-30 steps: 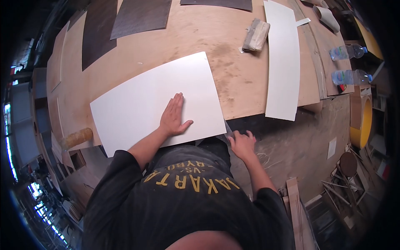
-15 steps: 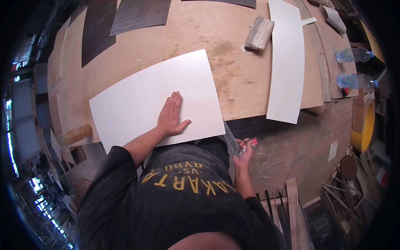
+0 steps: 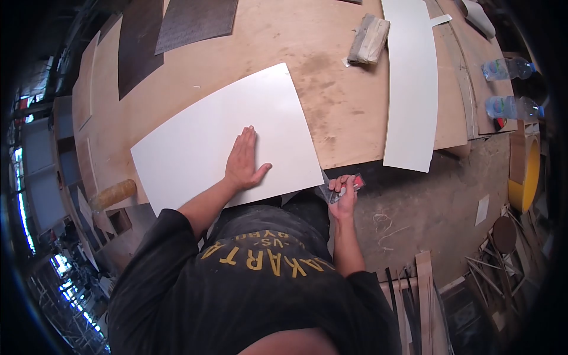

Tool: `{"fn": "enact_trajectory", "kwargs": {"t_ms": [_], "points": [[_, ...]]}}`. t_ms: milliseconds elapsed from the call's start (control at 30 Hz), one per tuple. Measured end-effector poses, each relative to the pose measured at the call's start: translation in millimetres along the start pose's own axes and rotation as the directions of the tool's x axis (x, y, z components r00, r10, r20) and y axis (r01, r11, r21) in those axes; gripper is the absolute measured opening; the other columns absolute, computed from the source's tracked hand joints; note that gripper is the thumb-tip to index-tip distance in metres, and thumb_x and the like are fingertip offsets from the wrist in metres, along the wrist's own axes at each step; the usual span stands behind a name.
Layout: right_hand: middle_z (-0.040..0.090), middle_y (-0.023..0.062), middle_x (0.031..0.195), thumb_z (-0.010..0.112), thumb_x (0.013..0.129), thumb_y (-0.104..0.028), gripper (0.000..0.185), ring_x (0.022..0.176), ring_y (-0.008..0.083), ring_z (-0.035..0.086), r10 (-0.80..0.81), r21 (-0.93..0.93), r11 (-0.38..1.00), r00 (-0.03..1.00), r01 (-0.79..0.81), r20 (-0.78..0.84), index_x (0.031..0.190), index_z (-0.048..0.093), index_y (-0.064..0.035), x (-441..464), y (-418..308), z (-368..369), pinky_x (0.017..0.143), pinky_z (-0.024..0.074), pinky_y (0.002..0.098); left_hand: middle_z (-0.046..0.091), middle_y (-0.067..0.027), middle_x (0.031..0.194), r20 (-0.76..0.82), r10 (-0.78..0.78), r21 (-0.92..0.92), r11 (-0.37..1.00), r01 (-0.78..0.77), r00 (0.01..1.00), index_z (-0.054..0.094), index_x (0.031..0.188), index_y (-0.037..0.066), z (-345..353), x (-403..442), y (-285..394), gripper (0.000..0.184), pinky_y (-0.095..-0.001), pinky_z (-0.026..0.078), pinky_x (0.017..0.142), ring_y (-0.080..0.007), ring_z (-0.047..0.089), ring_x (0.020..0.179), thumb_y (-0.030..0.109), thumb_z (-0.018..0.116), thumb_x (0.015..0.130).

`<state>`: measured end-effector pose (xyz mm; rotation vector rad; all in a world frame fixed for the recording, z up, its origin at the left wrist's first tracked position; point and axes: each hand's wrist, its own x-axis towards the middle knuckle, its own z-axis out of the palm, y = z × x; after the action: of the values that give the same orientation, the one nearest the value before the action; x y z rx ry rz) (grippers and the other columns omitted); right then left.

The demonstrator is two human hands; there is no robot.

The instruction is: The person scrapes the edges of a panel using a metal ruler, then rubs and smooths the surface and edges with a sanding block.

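Note:
A white panel lies on the wooden table, its near edge reaching past the table toward my body. My left hand rests flat on it, palm down, fingers stretched out. Just off the panel's near right corner, my right hand is closed around a cutter with a red part showing at the fingers. A greyish translucent strip hangs between that corner and my right hand; whether the fingers also pinch it, I cannot tell.
A long white strip panel and a worn wooden block lie to the right. Dark sheets are at the far left. Two plastic bottles lie at the right. A tape-wrapped roll sits at the left edge.
My right hand turned palm up, showing the red part, then moved slightly up toward the panel's corner. My left hand stayed flat on the panel. The view shifted slightly.

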<state>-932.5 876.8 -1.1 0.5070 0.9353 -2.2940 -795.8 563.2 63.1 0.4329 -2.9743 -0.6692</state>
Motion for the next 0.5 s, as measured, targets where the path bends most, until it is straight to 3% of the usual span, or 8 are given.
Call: {"fn": "enact_trajectory", "kwargs": {"t_ms": [133,200,333,500], "points": [[0.048,0.004,0.071,0.056,0.116,-0.034,0.035,0.067,0.0195,0.049,0.014,-0.082,0.997,0.997,-0.007,0.079,0.092,0.057,-0.0089,-3.6,-28.4,-37.6,0.071,0.0461,0.037,0.03,-0.0341,0.172,-0.003,-0.048,-0.025,0.999,0.047,0.999,0.025,0.165,-0.011,1.5,0.3,1.7,0.102,-0.0577,0.024,0.133,-0.0501,0.029,0.162,0.038,0.076,0.092],[0.048,0.0032,0.07,0.058,0.116,-0.034,0.035,0.065,0.0183,0.048,0.077,-0.089,0.993,0.996,-0.074,0.042,0.091,0.056,-0.0089,-14.6,-58.3,-66.2,0.07,0.0457,0.0363,0.03,-0.0341,0.172,-0.006,-0.032,-0.007,0.999,0.032,0.999,0.025,0.165,-0.011,0.8,0.3,0.7,0.101,-0.0577,0.023,0.133,-0.0498,0.029,0.162,0.038,0.075,0.093],[0.047,0.002,0.07,0.062,0.114,-0.034,0.035,0.064,0.0161,0.047,0.139,-0.188,0.971,0.988,-0.149,-0.065,0.091,0.056,-0.0086,-18.1,-96.5,-52.3,0.069,0.0454,0.0356,0.031,-0.0338,0.172,0.003,-0.018,0.027,0.999,0.018,1.0,0.025,0.166,-0.011,1.1,-0.5,2.0,0.1,-0.0574,0.023,0.133,-0.0488,0.028,0.162,0.039,0.074,0.094],[0.047,0.0011,0.069,0.065,0.112,-0.033,0.033,0.062,0.0133,0.046,0.148,-0.356,0.922,0.988,-0.153,-0.042,0.092,0.056,-0.008,2.5,-148.8,-39.3,0.066,0.0464,0.0345,0.03,-0.0335,0.172,0.029,-0.031,0.001,1.0,0.031,0.999,0.025,0.165,-0.011,-1.1,-0.1,-0.6,0.1,-0.0573,0.022,0.133,-0.0485,0.027,0.163,0.04,0.073,0.094]]}}
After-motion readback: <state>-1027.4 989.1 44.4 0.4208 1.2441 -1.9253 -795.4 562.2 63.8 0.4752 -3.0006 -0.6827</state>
